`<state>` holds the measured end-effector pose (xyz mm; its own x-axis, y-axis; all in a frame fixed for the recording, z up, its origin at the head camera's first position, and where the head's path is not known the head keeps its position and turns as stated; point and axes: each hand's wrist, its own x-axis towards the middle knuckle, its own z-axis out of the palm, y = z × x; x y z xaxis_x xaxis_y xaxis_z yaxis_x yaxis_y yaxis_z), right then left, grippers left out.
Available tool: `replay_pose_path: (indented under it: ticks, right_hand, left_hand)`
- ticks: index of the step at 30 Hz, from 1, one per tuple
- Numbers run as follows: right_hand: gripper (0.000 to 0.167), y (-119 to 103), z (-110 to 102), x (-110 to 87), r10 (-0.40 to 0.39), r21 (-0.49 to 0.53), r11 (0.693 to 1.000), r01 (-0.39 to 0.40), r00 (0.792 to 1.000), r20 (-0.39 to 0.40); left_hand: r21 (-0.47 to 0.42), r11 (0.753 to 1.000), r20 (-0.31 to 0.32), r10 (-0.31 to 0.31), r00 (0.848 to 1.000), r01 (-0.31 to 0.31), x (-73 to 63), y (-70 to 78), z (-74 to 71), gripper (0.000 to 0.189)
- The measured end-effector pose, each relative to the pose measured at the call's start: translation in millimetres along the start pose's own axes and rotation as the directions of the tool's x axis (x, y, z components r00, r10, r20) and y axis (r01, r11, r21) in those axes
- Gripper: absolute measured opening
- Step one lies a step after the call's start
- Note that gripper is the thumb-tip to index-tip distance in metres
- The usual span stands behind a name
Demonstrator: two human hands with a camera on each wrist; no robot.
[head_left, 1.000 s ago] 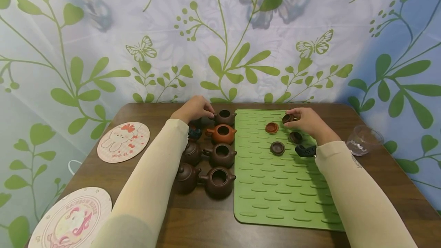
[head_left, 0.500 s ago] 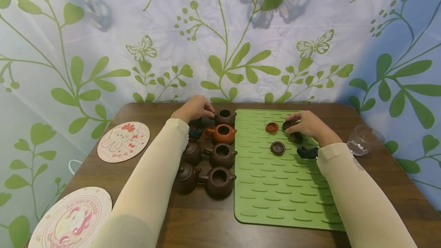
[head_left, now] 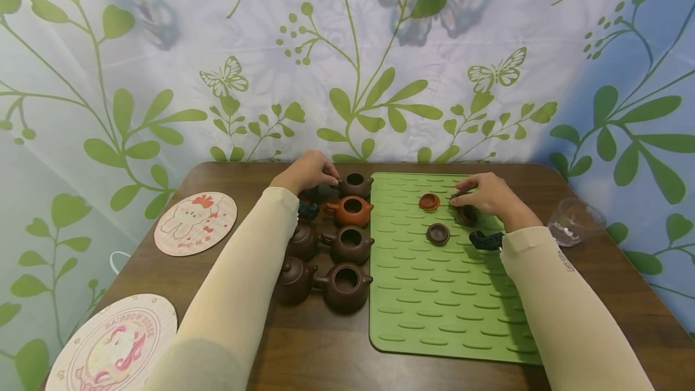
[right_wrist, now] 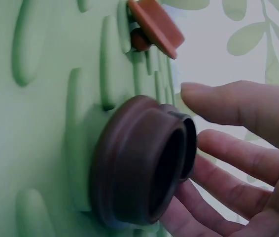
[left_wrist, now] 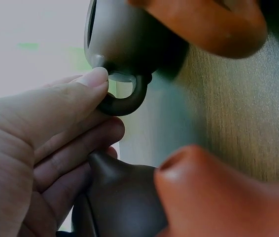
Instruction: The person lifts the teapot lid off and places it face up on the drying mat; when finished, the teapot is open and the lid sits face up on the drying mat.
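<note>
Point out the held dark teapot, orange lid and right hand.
Held dark teapot (left_wrist: 132,42), left wrist view: its body.
Orange lid (head_left: 429,201), head view: its upturned underside.
Right hand (head_left: 486,193), head view: its back.

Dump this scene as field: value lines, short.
left grip: pinches handle of farthest open-topped dark teapot
right grip: by the dark lids, thumb clear, finger contact unclear
open-topped column: orange teapot plus three dark ones
orange lid: knob down on green mat
clear cup: right of mat
round coasters: two, left of teapots
</note>
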<state>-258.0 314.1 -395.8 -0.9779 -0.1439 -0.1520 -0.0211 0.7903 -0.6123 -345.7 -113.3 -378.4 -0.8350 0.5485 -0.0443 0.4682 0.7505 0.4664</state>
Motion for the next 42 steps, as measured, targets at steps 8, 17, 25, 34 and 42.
replay_pose_path:
  ticks: [8,17,25,34,42]
  right_hand:
    - [0.057,-6,-1,-3.9,0.006,-0.025,1.0,-0.007,0.999,-0.035]
    - [0.056,-11,0,-10.5,-0.023,-0.052,0.998,0.017,0.994,-0.104]
    - [0.049,-21,6,-11.3,-0.052,-0.037,0.998,0.046,0.981,-0.186]
    - [0.041,-55,16,-12.6,-0.152,-0.027,0.988,0.15,0.963,-0.222]
    - [0.035,-104,39,-20.5,-0.323,-0.042,0.946,0.321,0.927,-0.192]
  left_hand:
    - [-0.016,1.0,0.006,-0.004,1.0,0.004,-0.6,1.1,-0.3,0.012]
    - [-0.02,1.0,0.025,-0.005,1.0,0.005,0.0,2.1,-1.8,0.014]
    - [-0.082,0.997,-0.044,0.001,0.999,-0.005,-8.0,4.6,-7.7,0.042]
    - [0.005,0.995,-0.133,0.1,0.986,-0.1,-44.4,33.5,-40.1,0.048]
    - [0.036,0.983,-0.227,0.181,0.957,-0.178,-96.7,58.4,-50.0,0.035]
